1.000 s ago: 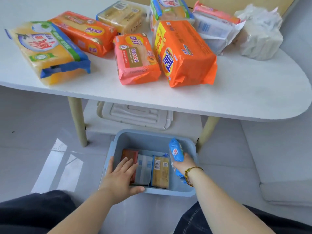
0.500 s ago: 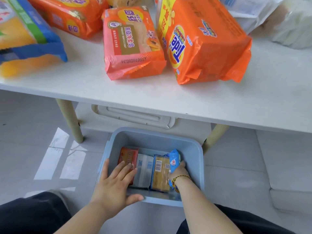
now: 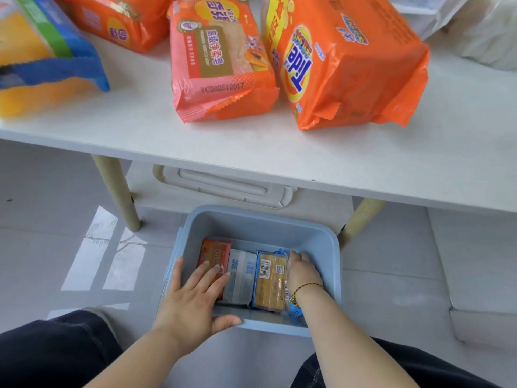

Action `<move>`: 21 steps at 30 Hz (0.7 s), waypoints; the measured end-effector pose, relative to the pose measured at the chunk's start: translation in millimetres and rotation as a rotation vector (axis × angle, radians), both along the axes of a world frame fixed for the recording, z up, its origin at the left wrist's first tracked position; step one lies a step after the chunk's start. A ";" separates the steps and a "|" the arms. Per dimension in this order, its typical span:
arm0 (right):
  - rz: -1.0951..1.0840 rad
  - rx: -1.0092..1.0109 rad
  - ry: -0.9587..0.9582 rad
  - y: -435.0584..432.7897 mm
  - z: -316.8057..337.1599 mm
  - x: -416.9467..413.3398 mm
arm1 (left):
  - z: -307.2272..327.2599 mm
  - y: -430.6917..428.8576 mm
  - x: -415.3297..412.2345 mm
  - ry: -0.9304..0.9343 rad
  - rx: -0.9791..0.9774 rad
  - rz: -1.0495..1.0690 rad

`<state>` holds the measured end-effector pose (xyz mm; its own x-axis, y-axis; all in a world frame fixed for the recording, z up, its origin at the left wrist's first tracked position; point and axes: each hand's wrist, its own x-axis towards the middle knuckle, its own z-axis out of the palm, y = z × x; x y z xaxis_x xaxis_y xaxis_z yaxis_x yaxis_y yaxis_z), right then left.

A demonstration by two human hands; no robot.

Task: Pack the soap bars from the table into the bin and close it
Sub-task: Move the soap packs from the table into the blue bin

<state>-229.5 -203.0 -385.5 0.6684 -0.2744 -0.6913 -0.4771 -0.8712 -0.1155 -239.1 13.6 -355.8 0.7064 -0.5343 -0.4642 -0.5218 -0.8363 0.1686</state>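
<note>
A light blue bin (image 3: 334, 247) stands open on the floor under the table's front edge. Inside it lie a red-orange soap bar (image 3: 214, 252), a white one (image 3: 242, 271) and a yellow one in blue wrap (image 3: 270, 281), side by side. My right hand (image 3: 303, 271) is down inside the bin. It holds a blue-wrapped soap bar (image 3: 295, 309) wedged between the yellow bar and the right wall, and mostly hides it. My left hand (image 3: 193, 298) rests flat, fingers on the red-orange bar and thumb over the near rim.
On the white table (image 3: 279, 163) lie a pink soap pack (image 3: 223, 65), an orange Tide pack (image 3: 344, 65), a yellow-blue pack (image 3: 42, 60), another orange pack (image 3: 117, 21) and white packs (image 3: 486, 32). The cream lid (image 3: 223, 186) lies on the lower shelf. Table legs (image 3: 117, 191) flank the bin.
My right hand has lowered the blue soap bar from above the bin's right rim down inside beside the yellow bar. The view has come closer. My left hand stays put.
</note>
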 end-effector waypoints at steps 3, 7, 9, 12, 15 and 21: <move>0.019 0.033 0.069 -5.2 1.4 7.9 | 0.5 0.0 0.5 0.001 0.002 0.010; 0.071 0.016 0.126 -8.0 2.1 15.3 | -1.9 0.1 0.4 0.005 0.009 -0.003; 0.070 0.014 0.118 -7.3 0.8 14.7 | -2.3 0.2 0.7 -0.001 0.013 -0.004; 0.044 -0.012 0.012 -6.4 -0.7 9.8 | -2.9 0.0 0.7 0.003 0.012 -0.006; 0.139 0.006 -0.056 -7.1 -0.5 9.1 | -1.6 0.1 0.2 0.001 0.008 -0.005; 0.385 0.061 0.109 9.4 -6.9 21.4 | 0.6 0.2 -0.3 -0.005 0.017 -0.013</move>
